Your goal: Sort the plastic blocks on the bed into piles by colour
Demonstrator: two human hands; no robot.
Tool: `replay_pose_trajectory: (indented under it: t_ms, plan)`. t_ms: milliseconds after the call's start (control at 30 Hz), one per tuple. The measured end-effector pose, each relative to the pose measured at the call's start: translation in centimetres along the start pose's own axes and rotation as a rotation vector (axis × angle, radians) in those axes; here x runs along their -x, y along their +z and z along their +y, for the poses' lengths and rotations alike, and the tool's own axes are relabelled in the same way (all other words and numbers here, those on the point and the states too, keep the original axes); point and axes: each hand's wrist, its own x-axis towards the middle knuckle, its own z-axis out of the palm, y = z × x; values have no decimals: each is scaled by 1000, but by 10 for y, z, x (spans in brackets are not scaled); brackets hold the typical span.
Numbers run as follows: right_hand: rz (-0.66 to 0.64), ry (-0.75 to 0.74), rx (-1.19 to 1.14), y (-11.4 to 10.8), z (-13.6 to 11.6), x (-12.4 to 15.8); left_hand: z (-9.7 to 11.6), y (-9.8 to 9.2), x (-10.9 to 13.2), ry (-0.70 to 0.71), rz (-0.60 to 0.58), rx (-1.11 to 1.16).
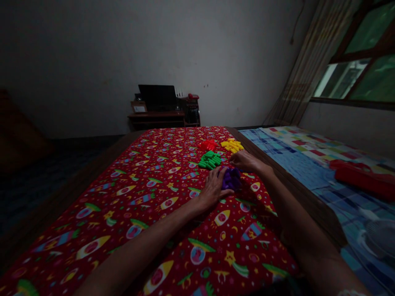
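Note:
A heap of small purple pieces (232, 179) lies on the red patterned cloth (173, 172). Against its left side rests my left hand (214, 187), fingers stretched out and thumb along the near edge. My right hand (246, 161) is at the far right edge of the purple heap, its fingers bent and pressed together; whether anything is in them is hidden. Just beyond the purple heap sits a pile of green pieces (210, 160). Farther back are a pile of red pieces (207, 145) and a pile of yellow pieces (232, 146). What the pieces are is too small to tell.
The cloth covers a long surface with a brown border (308, 201). To the right lie a blue checked sheet (268, 144), a red case (364, 179) and a fan (381, 236). A desk (157, 117) with a dark monitor (158, 98) stands by the far wall.

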Motion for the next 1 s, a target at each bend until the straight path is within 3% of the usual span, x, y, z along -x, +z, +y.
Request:
replay_pose_trajectory:
  t_ms: [100,200,400,600,767,1000]
  plan:
    - [-92,-11,127,1,-9,1,2,6,-6,-21,1,-25]
    - [-153,-3,231,4,-16,0,-2,12,-12,48,26,21]
    - [-236,-33,256,17,-15,-8,-18,25,-20,115,122,79]
    - [-204,-58,155,19,-6,-11,-24,29,-25,196,113,99]
    - [-163,-55,115,20,1,-13,-22,32,-27,177,138,64]
    - [-48,-15,-4,12,6,-7,-16,19,-21,166,102,34]
